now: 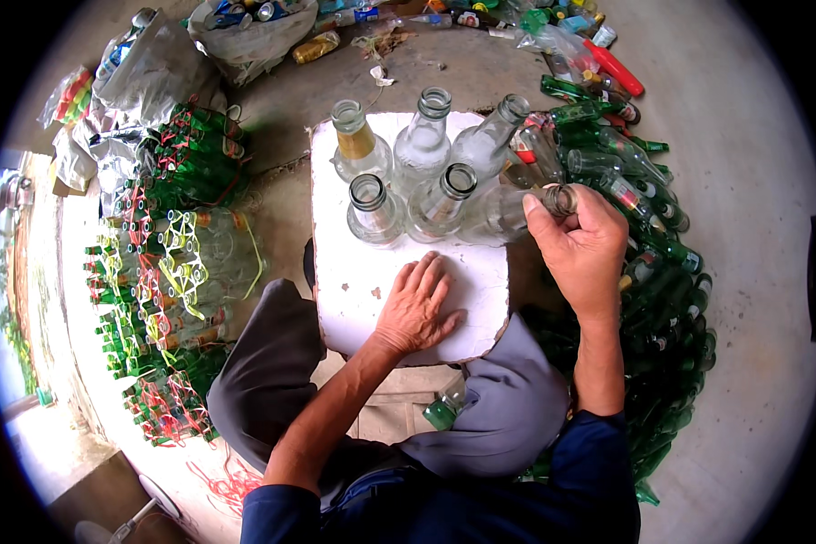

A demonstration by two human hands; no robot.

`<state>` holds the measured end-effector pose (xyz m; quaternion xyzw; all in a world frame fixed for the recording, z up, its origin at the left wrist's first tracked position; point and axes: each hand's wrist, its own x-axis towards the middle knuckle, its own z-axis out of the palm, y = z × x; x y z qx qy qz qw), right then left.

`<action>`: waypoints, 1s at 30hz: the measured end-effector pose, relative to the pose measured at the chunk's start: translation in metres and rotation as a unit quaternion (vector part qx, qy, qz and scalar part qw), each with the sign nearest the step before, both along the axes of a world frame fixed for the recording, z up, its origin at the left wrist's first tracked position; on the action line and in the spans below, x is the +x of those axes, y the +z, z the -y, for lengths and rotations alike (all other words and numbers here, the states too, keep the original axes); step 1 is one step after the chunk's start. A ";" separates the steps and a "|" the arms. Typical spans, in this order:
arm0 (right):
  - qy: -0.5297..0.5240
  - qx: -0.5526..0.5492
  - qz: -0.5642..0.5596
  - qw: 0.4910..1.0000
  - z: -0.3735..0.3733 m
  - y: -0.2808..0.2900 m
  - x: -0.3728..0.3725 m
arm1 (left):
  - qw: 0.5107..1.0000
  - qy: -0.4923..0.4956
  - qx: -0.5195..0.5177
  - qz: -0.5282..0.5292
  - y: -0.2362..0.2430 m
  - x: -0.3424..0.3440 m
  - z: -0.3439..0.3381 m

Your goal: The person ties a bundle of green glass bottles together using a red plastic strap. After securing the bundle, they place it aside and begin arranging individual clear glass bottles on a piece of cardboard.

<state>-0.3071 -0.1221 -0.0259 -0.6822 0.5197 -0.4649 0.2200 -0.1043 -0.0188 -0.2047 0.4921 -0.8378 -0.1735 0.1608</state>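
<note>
Several clear glass bottles (423,145) stand upright, mouths up, in a tight group on the far half of a white board (408,317) in front of me. One at the far left of the group has a gold label (356,141). My right hand (585,240) is closed around the neck of another clear glass bottle (499,218), at the group's right edge. That bottle leans toward the hand, and its body is close beside the others; I cannot tell whether its base touches the board. My left hand (420,308) lies flat on the board's near part, fingers spread, holding nothing.
Bundles of bottles tied with yellow and red straps (177,263) stand at the left. Loose green bottles (662,299) are heaped along the right. Plastic sacks (159,77) sit at the far left. Red string (227,485) lies on the floor. A green-ended bottle (442,412) shows between my legs.
</note>
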 end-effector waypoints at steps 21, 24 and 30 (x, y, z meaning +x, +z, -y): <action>0.105 0.244 0.098 0.959 -0.011 -0.115 -0.015 | 1.000 -0.008 -0.017 -0.013 -0.001 0.002 0.001; 0.112 0.262 0.150 0.947 -0.011 -0.142 -0.005 | 0.999 -0.011 -0.018 -0.027 0.001 0.002 0.000; 0.105 0.267 0.059 0.956 -0.009 -0.140 -0.002 | 0.999 -0.011 -0.022 -0.033 0.000 0.005 0.000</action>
